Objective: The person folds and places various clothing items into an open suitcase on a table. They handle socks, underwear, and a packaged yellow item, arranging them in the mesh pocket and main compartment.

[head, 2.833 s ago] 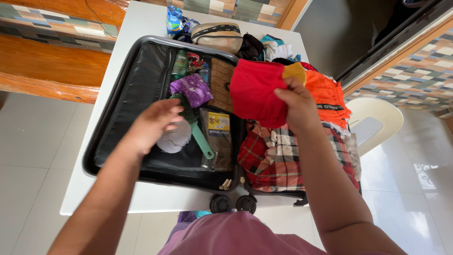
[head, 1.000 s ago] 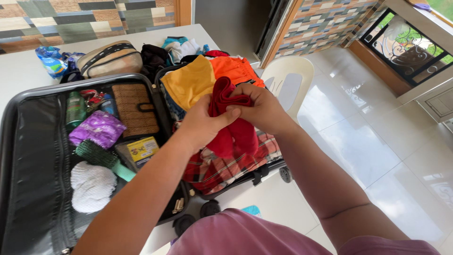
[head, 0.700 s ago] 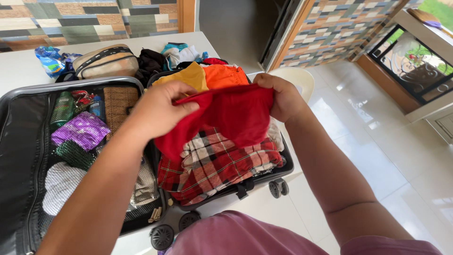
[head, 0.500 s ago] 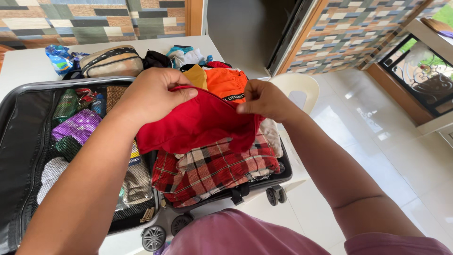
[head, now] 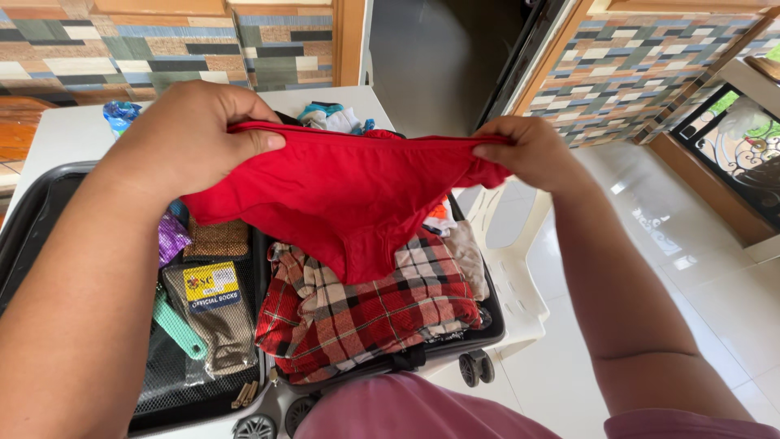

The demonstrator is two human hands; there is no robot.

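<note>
A white counter [head: 57, 134] carries an open black suitcase [head: 24, 244]. A plaid shirt [head: 366, 317] fills its right half; packaged socks [head: 213, 313] lie by the middle hinge. Above it, the left hand [head: 191, 134] and right hand [head: 524, 150] each pinch one end of the red underwear [head: 349, 191], stretched flat.

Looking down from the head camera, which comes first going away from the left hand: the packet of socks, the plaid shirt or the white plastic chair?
From the left hand:
1. Packet of socks, just below it, in the suitcase's left half.
2. Plaid shirt, in the right half.
3. White plastic chair, beyond the suitcase's right edge.
</note>
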